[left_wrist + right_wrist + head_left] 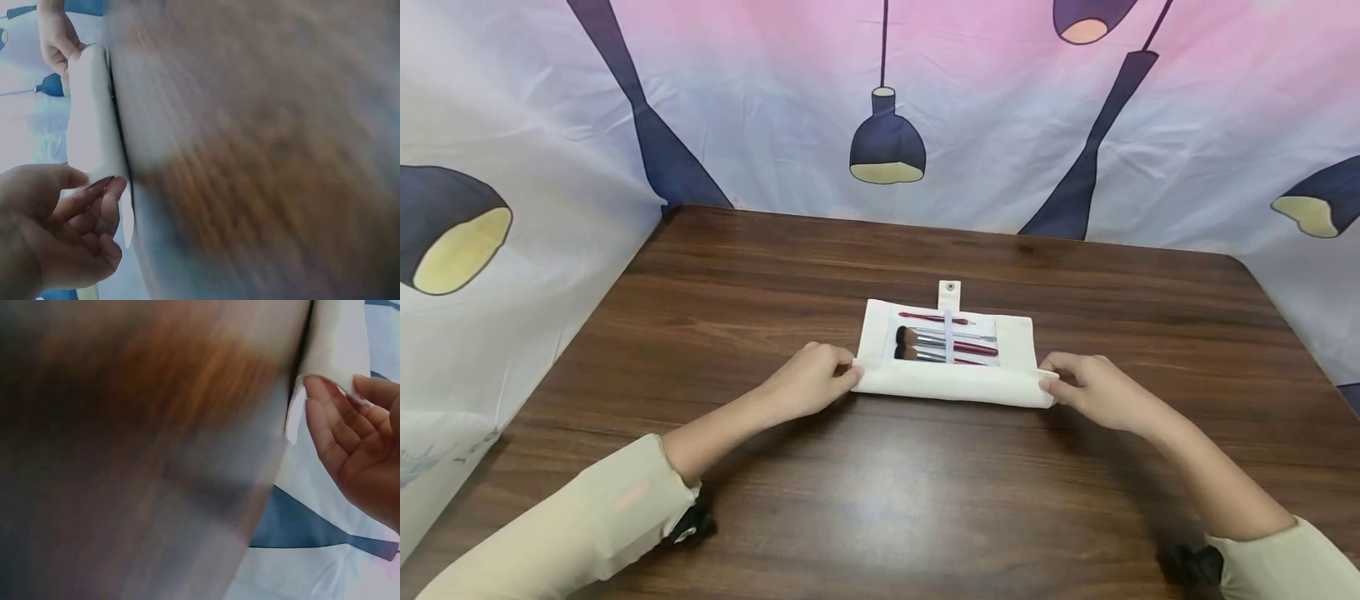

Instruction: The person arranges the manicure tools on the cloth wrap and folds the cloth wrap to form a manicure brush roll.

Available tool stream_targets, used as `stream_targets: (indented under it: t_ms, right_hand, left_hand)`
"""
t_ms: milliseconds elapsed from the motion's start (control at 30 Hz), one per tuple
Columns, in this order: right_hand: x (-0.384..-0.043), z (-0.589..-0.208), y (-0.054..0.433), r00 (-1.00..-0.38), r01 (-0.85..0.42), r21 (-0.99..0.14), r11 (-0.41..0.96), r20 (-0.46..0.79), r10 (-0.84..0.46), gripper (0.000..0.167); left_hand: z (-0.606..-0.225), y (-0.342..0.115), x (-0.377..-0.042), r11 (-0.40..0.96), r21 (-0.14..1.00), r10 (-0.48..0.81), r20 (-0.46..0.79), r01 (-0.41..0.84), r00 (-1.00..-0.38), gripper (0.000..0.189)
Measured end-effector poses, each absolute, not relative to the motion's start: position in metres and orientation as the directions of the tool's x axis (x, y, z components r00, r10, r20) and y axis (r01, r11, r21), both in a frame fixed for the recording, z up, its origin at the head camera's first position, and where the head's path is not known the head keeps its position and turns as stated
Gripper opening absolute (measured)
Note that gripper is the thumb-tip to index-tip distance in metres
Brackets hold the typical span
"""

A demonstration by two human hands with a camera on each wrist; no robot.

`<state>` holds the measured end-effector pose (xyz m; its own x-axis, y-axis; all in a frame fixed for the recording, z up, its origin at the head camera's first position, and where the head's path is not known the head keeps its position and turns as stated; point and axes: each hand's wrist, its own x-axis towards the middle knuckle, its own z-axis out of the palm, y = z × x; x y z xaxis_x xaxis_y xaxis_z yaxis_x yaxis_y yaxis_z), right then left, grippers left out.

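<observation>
A cream fabric brush roll (955, 387) lies on the table, its near part folded over into a thick band. My left hand (811, 379) pinches the left end of that band between thumb and fingers, and my right hand (1093, 389) pinches the right end. Beyond the fold, several makeup brushes (977, 348) with red handles and dark bristles lie under a white strap (949, 337). A snap tab (950, 293) sticks out from the far edge. In the left wrist view the folded band (94, 119) curves over the fingers; the right wrist view shows the same at its other end.
The brown wooden table (880, 492) spreads around the roll on all sides. A fabric backdrop (775, 125) printed with lamps hangs behind the table's far edge and along its left side. Dark wrist straps (692, 523) show at the sleeves.
</observation>
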<state>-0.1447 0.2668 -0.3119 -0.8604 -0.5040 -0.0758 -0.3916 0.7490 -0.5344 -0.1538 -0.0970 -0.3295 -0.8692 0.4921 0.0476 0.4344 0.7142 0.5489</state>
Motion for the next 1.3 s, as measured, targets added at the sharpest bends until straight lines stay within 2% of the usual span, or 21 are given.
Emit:
stream_targets:
  t_ms: [100, 233, 500, 767, 1133, 1267, 1300]
  right_hand:
    - [-0.152, -0.314, 0.267, -0.879, -0.322, -0.592, 0.739, -0.103, -0.466, 0.007]
    - [-0.16, -0.316, 0.266, -0.891, -0.243, -0.633, 0.735, -0.153, -0.426, 0.011]
    - [-0.17, -0.321, 0.264, -0.895, -0.184, -0.612, 0.769, -0.219, -0.388, 0.012]
    - [-0.174, -0.324, 0.258, -0.899, -0.173, -0.574, 0.8, -0.239, -0.366, 0.012]
    - [-0.174, -0.326, 0.248, -0.923, -0.148, -0.49, 0.859, -0.245, -0.298, 0.01]
    - [-0.174, -0.326, 0.247, -0.937, -0.137, -0.47, 0.872, -0.223, -0.268, 0.011]
    - [-0.174, -0.326, 0.247, -0.942, -0.15, -0.461, 0.875, -0.202, -0.268, 0.011]
  left_hand:
    - [-0.331, -0.094, -0.159, 0.708, 0.573, 0.448, 0.089, 0.413, -0.89, 0.021]
    - [-0.329, -0.09, -0.166, 0.717, 0.587, 0.407, 0.085, 0.375, -0.91, 0.03]
    - [-0.329, -0.083, -0.175, 0.791, 0.539, 0.343, 0.002, 0.29, -0.939, 0.032]
    - [-0.327, -0.082, -0.176, 0.815, 0.52, 0.322, -0.038, 0.256, -0.946, 0.038]
    - [-0.327, -0.079, -0.179, 0.845, 0.484, 0.307, -0.093, 0.226, -0.947, 0.031]
    - [-0.327, -0.077, -0.179, 0.853, 0.449, 0.307, -0.024, 0.264, -0.952, 0.008]
    - [-0.327, -0.076, -0.178, 0.854, 0.427, 0.325, 0.01, 0.298, -0.946, 0.011]
